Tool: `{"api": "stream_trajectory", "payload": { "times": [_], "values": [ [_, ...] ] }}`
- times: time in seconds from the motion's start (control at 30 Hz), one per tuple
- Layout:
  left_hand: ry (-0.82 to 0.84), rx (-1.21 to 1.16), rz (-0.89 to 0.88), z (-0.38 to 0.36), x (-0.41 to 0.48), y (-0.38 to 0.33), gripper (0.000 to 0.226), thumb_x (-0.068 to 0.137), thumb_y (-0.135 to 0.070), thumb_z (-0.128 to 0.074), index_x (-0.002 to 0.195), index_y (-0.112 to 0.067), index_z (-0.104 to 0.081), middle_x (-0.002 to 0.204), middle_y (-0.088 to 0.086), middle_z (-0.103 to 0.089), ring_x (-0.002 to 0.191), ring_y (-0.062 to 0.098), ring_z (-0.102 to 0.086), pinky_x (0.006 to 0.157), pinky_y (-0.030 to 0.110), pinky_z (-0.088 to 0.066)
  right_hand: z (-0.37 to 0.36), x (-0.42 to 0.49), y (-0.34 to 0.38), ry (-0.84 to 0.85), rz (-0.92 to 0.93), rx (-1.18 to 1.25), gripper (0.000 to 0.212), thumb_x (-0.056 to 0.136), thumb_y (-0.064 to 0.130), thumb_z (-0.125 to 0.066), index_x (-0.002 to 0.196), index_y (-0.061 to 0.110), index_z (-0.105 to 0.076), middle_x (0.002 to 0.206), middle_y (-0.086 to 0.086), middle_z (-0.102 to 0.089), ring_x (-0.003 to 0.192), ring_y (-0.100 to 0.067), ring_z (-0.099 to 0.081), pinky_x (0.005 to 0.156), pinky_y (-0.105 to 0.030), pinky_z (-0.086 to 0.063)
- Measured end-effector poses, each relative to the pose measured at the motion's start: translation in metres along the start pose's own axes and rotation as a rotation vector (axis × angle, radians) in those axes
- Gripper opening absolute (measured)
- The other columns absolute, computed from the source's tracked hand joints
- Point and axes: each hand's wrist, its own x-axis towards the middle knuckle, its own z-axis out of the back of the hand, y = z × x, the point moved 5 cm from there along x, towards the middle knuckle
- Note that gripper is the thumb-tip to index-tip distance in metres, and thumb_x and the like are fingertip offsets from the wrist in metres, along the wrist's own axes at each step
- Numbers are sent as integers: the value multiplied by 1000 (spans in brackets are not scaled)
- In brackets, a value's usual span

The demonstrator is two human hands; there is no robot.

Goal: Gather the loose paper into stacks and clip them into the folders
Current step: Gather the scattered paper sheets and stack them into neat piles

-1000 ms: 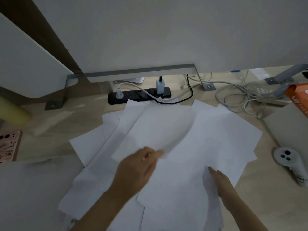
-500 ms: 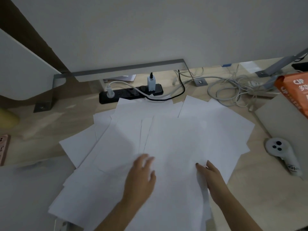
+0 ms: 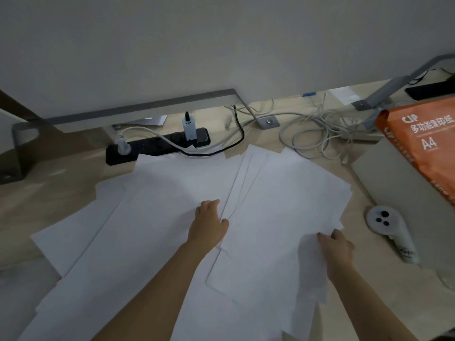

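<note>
Several loose white paper sheets point(image 3: 172, 217) lie fanned out over the wooden desk. A smaller bundle of sheets point(image 3: 278, 217) sits askew on top at the right. My left hand point(image 3: 209, 225) rests at this bundle's left edge, with thumb and fingers pinching the sheet edges. On the bundle's right edge, my right hand point(image 3: 337, 244) grips it with the thumb on top. A grey folder-like board point(image 3: 398, 200) lies at the right.
An orange A4 paper pack point(image 3: 423, 143) lies on the grey board. A white handheld device point(image 3: 391, 232) lies beside the paper's right side. Behind the sheets are a black power strip point(image 3: 157, 146) with plugs and a tangle of cables point(image 3: 320, 134). A partition wall closes the back.
My left hand let the curled sheet drop flat, then moved to the left edge of the right-hand bundle. My right hand shifted outward to the bundle's right edge.
</note>
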Motion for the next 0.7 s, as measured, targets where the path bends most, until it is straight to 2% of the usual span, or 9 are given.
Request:
{"api": "stream_trajectory", "payload": {
  "times": [0.1,0.17,0.2,0.27,0.37,0.47,0.53,0.6,0.7],
  "values": [
    [4,-3,64,-8,13,-12,52,91,-20,-48,138,-11,-30,141,9,-33,130,24,-32,100,34,-36,-4,8,-2,65,-14,47,20,84,10,-56,100,-2,-59,103,-20,-55,91,-41,-57,72,-34,-43],
    [29,-71,127,-17,19,-16,50,89,-24,-52,134,-10,-34,133,10,-42,121,25,-43,97,35,-40,-2,10,-3,104,-32,125,6,84,3,-57,87,0,-60,85,-17,-59,81,-39,-59,62,-28,-40],
    [50,-112,158,-21,20,-18,51,88,-26,-53,133,-10,-35,130,10,-46,118,25,-47,95,34,-41,2,8,-1,118,-39,145,7,85,0,-56,78,1,-58,75,-14,-56,72,-34,-55,58,-27,-36],
    [94,-197,203,-32,20,-22,50,88,-30,-55,130,-10,-36,122,7,-52,109,23,-53,89,31,-41,8,7,1,156,-47,166,5,86,2,-56,85,-3,-57,77,-15,-54,67,-28,-49,57,-27,-36],
    [187,-343,212,-47,13,-28,39,88,-28,-58,122,-11,-49,114,3,-60,95,17,-56,82,26,-44,15,6,-2,235,-31,160,25,86,3,-56,101,-17,-51,85,-27,-57,74,-37,-55,66,-29,-39],
    [245,-402,179,-59,4,-35,37,89,-20,-57,125,-13,-52,119,3,-61,96,14,-57,82,21,-42,25,2,3,331,20,166,15,89,0,-51,101,2,-61,74,-7,-60,66,-21,-54,59,-26,-41],
    [224,-430,171,-60,0,-38,38,89,-15,-56,126,-12,-52,114,2,-62,95,13,-57,80,21,-42,31,0,9,359,91,180,23,91,2,-50,106,15,-62,88,0,-66,80,-17,-60,69,-30,-48],
    [213,-482,155,-59,-5,-39,32,89,-12,-55,121,-14,-55,105,-3,-62,91,12,-59,75,19,-45,39,-1,12,352,153,174,26,92,7,-51,112,19,-61,106,2,-68,99,-20,-62,90,-40,-49],
    [183,-524,131,-53,-11,-40,19,89,-11,-56,105,-20,-58,97,-5,-63,83,6,-60,72,15,-47,54,-8,24,321,244,189,29,92,10,-50,118,19,-60,113,3,-67,108,-19,-60,97,-42,-45]
  ]
}}
